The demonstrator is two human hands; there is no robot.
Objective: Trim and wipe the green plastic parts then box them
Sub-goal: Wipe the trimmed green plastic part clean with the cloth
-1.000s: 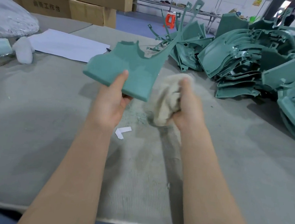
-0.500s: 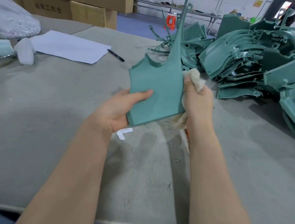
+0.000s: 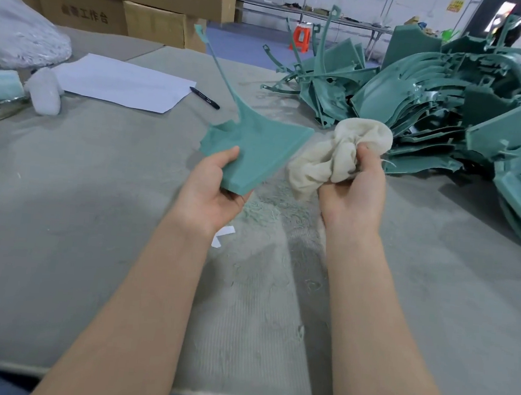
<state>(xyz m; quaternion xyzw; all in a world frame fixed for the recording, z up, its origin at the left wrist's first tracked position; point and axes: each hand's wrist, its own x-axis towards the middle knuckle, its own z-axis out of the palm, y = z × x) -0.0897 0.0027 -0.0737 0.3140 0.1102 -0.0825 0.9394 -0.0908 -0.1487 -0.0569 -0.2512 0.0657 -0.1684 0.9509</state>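
Note:
My left hand [image 3: 214, 190] grips the near corner of a flat green plastic part [image 3: 257, 146] with a long thin stem rising up and to the left. The part is held above the grey table [image 3: 94, 214], tilted nearly flat. My right hand [image 3: 352, 194] holds a crumpled off-white cloth [image 3: 335, 153] just to the right of the part, a small gap between cloth and part. A large heap of green plastic parts [image 3: 433, 111] lies at the back right of the table.
Cardboard boxes [image 3: 162, 6] stand at the back left. A white sheet of paper [image 3: 121, 82] and a black pen [image 3: 205, 98] lie behind the held part. A white plastic bag [image 3: 21, 34] and a small white bottle [image 3: 46, 93] sit at far left. Green shavings [image 3: 271, 207] litter the table.
My left hand has tipped the green part from upright to nearly flat, its stem now leaning left. My right hand with the cloth has come off the part's edge and moved right.

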